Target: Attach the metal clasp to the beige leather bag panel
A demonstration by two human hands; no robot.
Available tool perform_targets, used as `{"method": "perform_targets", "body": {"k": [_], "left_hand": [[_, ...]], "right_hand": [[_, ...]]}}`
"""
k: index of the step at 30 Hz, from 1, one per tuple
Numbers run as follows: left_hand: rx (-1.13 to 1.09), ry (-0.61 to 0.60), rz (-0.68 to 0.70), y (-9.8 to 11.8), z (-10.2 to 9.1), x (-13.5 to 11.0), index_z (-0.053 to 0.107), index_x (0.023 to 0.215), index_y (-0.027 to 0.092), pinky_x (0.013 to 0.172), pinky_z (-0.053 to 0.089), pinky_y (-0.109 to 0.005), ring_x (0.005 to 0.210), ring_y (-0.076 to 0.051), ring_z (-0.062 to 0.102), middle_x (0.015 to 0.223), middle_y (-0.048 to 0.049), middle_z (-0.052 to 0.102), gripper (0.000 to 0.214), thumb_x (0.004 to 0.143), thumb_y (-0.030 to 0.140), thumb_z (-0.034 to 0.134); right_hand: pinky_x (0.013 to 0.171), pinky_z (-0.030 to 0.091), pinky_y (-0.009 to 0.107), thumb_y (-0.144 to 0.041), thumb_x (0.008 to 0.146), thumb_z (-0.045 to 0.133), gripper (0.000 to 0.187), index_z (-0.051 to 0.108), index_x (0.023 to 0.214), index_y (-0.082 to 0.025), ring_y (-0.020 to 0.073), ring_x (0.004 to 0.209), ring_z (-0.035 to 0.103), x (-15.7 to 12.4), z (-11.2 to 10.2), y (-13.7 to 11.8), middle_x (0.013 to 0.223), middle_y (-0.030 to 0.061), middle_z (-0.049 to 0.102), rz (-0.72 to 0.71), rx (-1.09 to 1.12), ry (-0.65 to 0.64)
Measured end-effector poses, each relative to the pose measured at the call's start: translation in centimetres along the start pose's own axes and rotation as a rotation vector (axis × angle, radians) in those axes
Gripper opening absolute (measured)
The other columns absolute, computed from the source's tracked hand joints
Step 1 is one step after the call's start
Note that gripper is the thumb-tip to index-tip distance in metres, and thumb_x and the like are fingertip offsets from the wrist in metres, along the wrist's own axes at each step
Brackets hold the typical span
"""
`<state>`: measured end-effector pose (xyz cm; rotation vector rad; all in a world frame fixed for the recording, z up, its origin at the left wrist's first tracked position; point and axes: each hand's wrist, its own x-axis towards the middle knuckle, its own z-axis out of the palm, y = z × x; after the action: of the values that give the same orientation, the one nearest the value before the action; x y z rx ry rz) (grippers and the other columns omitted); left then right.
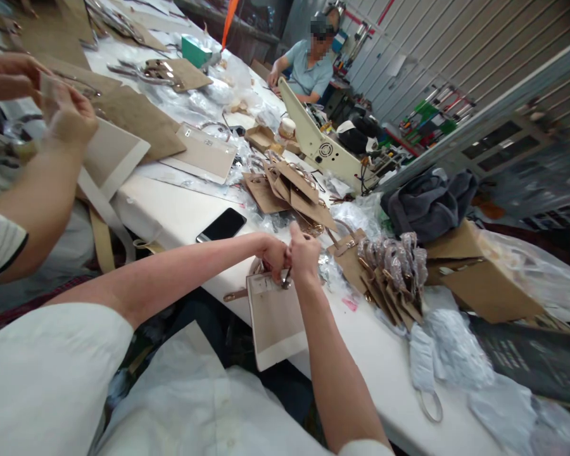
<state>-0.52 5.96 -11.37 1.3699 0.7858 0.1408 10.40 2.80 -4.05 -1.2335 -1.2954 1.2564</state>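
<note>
My left hand [272, 254] and my right hand [304, 253] meet at the top edge of a beige leather flap piece [275, 320] that hangs over the white table's [180, 212] front edge. Both hands pinch a small metal clasp [285, 279] fixed at the top of that piece. A brown strap end [235, 295] sticks out to its left. Just right of my hands lies a stack of tan leather pieces with wrapped metal hardware [392, 269].
A black phone [221, 225] lies left of my hands. More tan pieces [289, 190] lie behind them. A co-worker's hands [66, 117] work at the far left, and another person [308, 66] sits at the far end. A grey cloth [430, 202], cardboard [484, 278] and a face mask [422, 373] lie to the right.
</note>
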Motion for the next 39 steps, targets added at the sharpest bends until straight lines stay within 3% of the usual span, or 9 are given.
{"method": "perform_targets", "body": {"k": [3,6,12,17,24,29,32,35,39], "left_hand": [[-0.001,-0.014,0.016,-0.2,-0.2,-0.1,0.073,0.075,0.019,0.076,0.064,-0.042,0.078,-0.023,0.070,0.077,0.0001,0.074,0.040,0.043,0.026,0.096],[0.012,-0.051,0.021,-0.1,-0.3,-0.4,0.075,0.073,0.019,0.073,0.063,-0.039,0.074,-0.022,0.070,0.073,-0.0007,0.074,0.039,0.043,0.028,0.098],[-0.002,-0.167,-0.005,0.2,-0.7,-0.4,0.083,0.082,0.020,0.072,0.065,-0.038,0.080,-0.026,0.074,0.078,-0.0038,0.079,0.046,0.041,0.029,0.102],[-0.002,-0.209,-0.015,0.3,-1.0,-0.3,0.084,0.084,0.020,0.069,0.063,-0.037,0.078,-0.026,0.073,0.077,-0.0045,0.079,0.047,0.043,0.030,0.103],[0.002,-0.213,0.002,0.5,-1.0,-1.0,0.080,0.076,0.018,0.060,0.056,-0.030,0.066,-0.019,0.066,0.068,-0.0024,0.072,0.039,0.048,0.033,0.103],[0.032,-0.242,0.013,0.7,-1.1,-0.6,0.079,0.078,0.019,0.066,0.062,-0.037,0.070,-0.023,0.070,0.071,-0.0037,0.074,0.037,0.053,0.035,0.100],[0.036,-0.257,0.011,0.7,-1.1,-0.3,0.080,0.080,0.019,0.067,0.064,-0.038,0.072,-0.024,0.071,0.074,-0.0043,0.075,0.038,0.053,0.035,0.100],[0.041,-0.283,-0.002,0.8,-1.2,-0.1,0.079,0.078,0.019,0.060,0.061,-0.035,0.067,-0.023,0.069,0.070,-0.0040,0.073,0.038,0.052,0.035,0.101],[0.038,-0.286,0.008,0.7,-1.3,0.1,0.072,0.071,0.019,0.057,0.060,-0.034,0.063,-0.022,0.067,0.065,-0.0015,0.067,0.039,0.051,0.034,0.102]], "right_hand": [[0.033,0.020,0.026,-0.068,0.081,0.088,0.070,0.038,0.055,-0.026,0.0078,0.038,0.031,1.4,0.7,0.2,0.044,-0.0085,0.037,0.075,-0.055,-0.015],[0.032,0.015,0.025,-0.069,0.082,0.086,0.072,0.034,0.058,-0.027,0.0066,0.036,0.025,0.4,-1.2,-0.7,0.044,-0.0110,0.030,0.146,0.130,-0.114],[0.034,0.016,0.022,-0.057,0.096,0.081,0.071,0.032,0.058,-0.024,0.0052,0.036,0.020,-3.8,-5.8,-2.2,0.048,-0.0113,0.025,-0.155,0.440,-0.116],[0.038,0.019,0.023,-0.057,0.102,0.075,0.071,0.033,0.056,-0.022,0.0059,0.038,0.024,-5.6,-4.7,-1.4,0.049,-0.0097,0.026,-0.291,0.418,-0.059],[0.040,0.019,0.024,-0.055,0.104,0.074,0.070,0.033,0.057,-0.022,0.0062,0.039,0.024,-6.4,-3.8,-0.1,0.050,-0.0094,0.027,-0.355,0.404,0.011],[0.039,0.019,0.024,-0.061,0.098,0.079,0.072,0.034,0.056,-0.023,0.0060,0.040,0.023,-5.4,-4.4,-0.9,0.049,-0.0095,0.029,-0.253,0.380,-0.099],[0.035,0.016,0.023,-0.064,0.095,0.079,0.073,0.032,0.057,-0.024,0.0058,0.037,0.022,-3.5,-4.5,-2.6,0.048,-0.0104,0.027,-0.150,0.346,-0.059],[0.032,0.015,0.023,-0.068,0.090,0.082,0.073,0.033,0.057,-0.025,0.0062,0.035,0.024,-1.6,-3.7,-3.9,0.046,-0.0107,0.028,-0.056,0.285,-0.047],[0.031,0.017,0.024,-0.071,0.082,0.087,0.074,0.034,0.056,-0.026,0.0070,0.034,0.027,0.1,-1.9,-3.5,0.045,-0.0106,0.029,0.046,0.232,-0.103]]}}
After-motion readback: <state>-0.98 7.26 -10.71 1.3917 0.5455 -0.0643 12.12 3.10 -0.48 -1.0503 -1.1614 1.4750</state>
